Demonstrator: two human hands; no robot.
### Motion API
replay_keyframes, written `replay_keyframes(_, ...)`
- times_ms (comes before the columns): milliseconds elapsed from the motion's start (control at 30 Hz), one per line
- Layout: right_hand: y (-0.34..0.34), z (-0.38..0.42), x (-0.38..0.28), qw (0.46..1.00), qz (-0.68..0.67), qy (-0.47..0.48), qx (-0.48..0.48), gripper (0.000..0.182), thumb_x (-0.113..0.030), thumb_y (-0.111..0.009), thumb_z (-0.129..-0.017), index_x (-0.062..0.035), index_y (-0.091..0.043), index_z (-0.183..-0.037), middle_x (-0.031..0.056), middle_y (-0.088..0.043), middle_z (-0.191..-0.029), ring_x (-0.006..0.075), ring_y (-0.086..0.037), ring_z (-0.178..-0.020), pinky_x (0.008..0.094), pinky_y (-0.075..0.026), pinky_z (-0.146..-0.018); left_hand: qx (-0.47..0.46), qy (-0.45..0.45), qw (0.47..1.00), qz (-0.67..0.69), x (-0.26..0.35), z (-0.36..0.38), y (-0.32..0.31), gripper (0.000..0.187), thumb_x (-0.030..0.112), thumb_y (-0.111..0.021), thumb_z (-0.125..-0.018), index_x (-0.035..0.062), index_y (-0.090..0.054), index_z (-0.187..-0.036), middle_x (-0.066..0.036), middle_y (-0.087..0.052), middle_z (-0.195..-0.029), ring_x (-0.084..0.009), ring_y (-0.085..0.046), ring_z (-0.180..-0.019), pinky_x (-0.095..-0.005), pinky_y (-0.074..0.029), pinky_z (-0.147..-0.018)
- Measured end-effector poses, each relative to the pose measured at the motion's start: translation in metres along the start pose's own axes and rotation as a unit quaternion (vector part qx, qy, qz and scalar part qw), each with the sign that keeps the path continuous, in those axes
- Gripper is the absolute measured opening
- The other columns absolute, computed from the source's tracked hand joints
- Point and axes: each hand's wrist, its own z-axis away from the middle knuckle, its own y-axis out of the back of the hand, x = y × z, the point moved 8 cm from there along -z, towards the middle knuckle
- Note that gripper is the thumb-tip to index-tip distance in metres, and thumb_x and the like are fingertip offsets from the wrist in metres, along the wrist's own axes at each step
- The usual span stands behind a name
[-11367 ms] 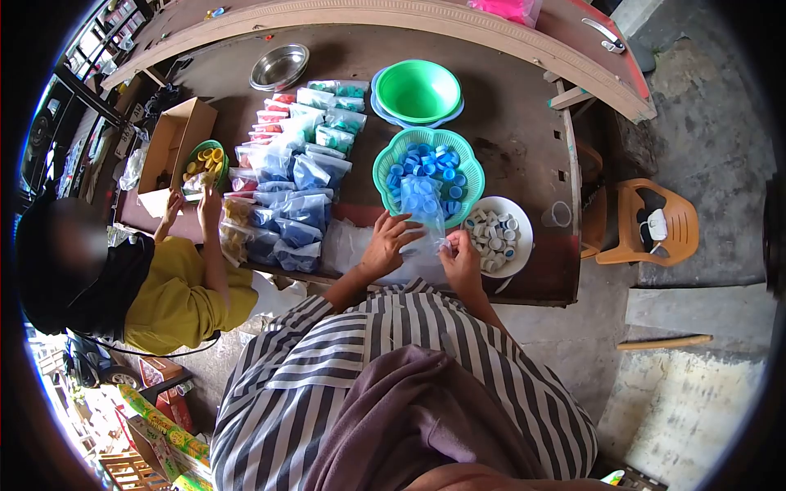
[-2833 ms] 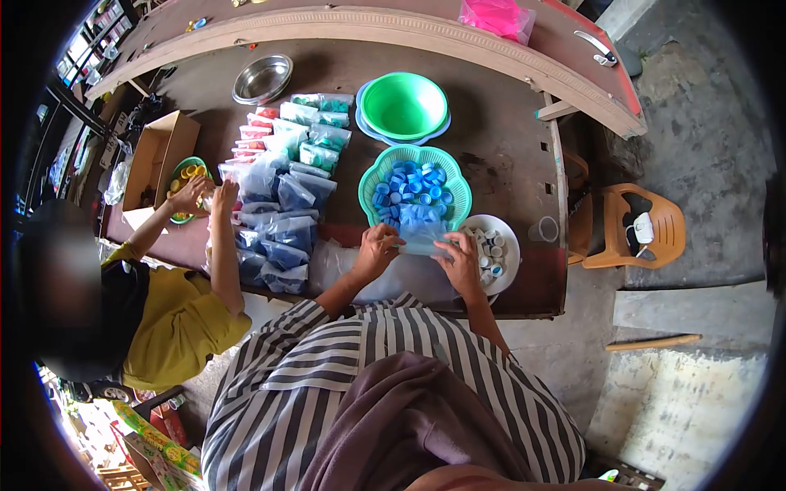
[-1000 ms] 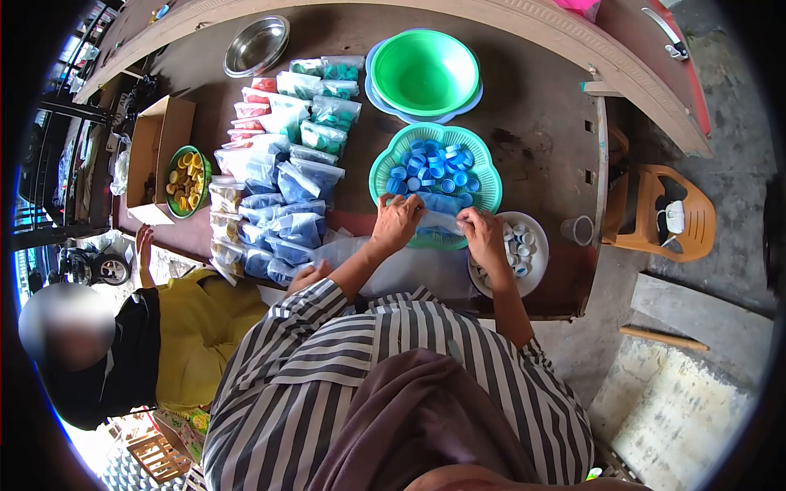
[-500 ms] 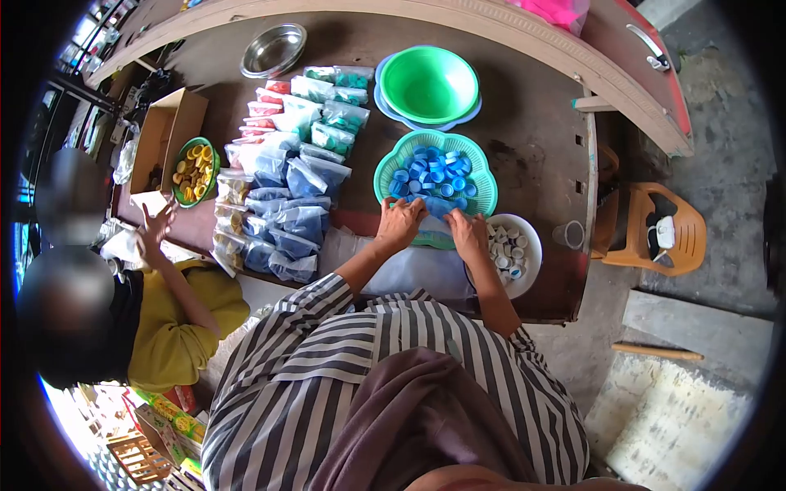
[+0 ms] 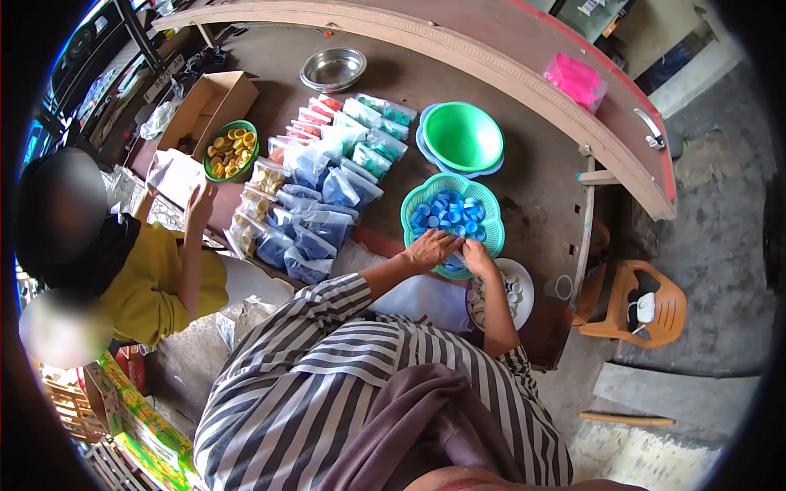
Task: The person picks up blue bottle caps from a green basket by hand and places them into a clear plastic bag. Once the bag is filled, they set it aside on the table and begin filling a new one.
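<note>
Right hand (image 5: 480,259) pinched a plastic bag (image 5: 455,258); left hand's (image 5: 432,250) grip was unclear.
Bag's long axis was hidden over basket's (image 5: 410,206) near rim.

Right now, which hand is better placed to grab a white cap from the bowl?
Probably the right hand: its forearm crosses over the white bowl, while the left hand is farther away.

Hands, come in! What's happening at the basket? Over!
Left hand and right hand close together, near side of basket. Blue caps loose inside. White bowl close beside, apparently not blocking.
</note>
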Motion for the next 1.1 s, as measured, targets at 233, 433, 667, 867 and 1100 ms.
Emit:
replay_keyframes(233,0.030,0.022,-0.009,0.935,-0.345,-0.042,0.071,0.031,-0.025,-0.050,-0.100,0.0031,-0.062,-0.097,0.0104,-0.062,-0.071,0.0168,-0.062,-0.071,0.0299,-0.050,-0.067,0.026,-0.001,0.998,0.063,-0.019,-0.001,0.031,0.034,0.017,-0.061,-0.085,0.0075,-0.060,-0.118,-0.010,-0.063,-0.105,-0.0266,-0.058,-0.102,-0.0411,-0.046,-0.085)
replay_keyframes(433,0.046,0.060,-0.004,0.951,-0.274,0.005,0.144,0.019,-0.015,-0.055,-0.098,0.0027,-0.061,-0.101,0.0053,-0.063,-0.079,0.0120,-0.060,-0.073,0.0258,-0.050,-0.070,0.078,0.154,0.947,0.270,-0.097,0.012,0.112,0.028,0.026,-0.069,-0.085,-0.0007,-0.066,-0.092,-0.020,-0.067,-0.084,-0.0303,-0.067,-0.080,-0.0378,-0.051,-0.071)
replay_keyframes(667,0.017,0.085,0.014,0.950,-0.278,-0.029,0.140,0.014,-0.009,-0.054,-0.097,0.0025,-0.060,-0.102,0.0050,-0.062,-0.082,0.0104,-0.061,-0.076,0.0242,-0.049,-0.071,0.112,0.255,0.953,0.120,-0.204,0.026,0.148,0.036,0.035,-0.067,-0.086,0.0005,-0.062,-0.092,-0.024,-0.065,-0.085,-0.0416,-0.064,-0.083,-0.0483,-0.049,-0.070)
replay_keyframes(867,0.014,0.091,0.006,0.949,-0.273,-0.029,0.157,0.016,-0.013,-0.055,-0.097,-0.0005,-0.062,-0.102,0.0074,-0.067,-0.080,0.0138,-0.064,-0.074,0.0274,-0.050,-0.069,0.018,0.228,0.973,0.025,-0.219,-0.011,0.118,0.035,0.033,-0.067,-0.086,0.0021,-0.064,-0.103,-0.021,-0.067,-0.096,-0.0376,-0.063,-0.096,-0.0491,-0.045,-0.084)
replay_keyframes(1100,0.016,0.090,0.010,0.940,-0.300,-0.050,0.156,0.014,-0.010,-0.055,-0.095,-0.0004,-0.063,-0.101,0.0083,-0.067,-0.078,0.0142,-0.063,-0.069,0.0268,-0.049,-0.065,-0.149,0.172,0.972,-0.058,-0.231,-0.043,0.048,0.039,0.037,-0.068,-0.084,0.0125,-0.065,-0.114,-0.012,-0.065,-0.111,-0.0297,-0.055,-0.114,-0.0525,-0.038,-0.096)
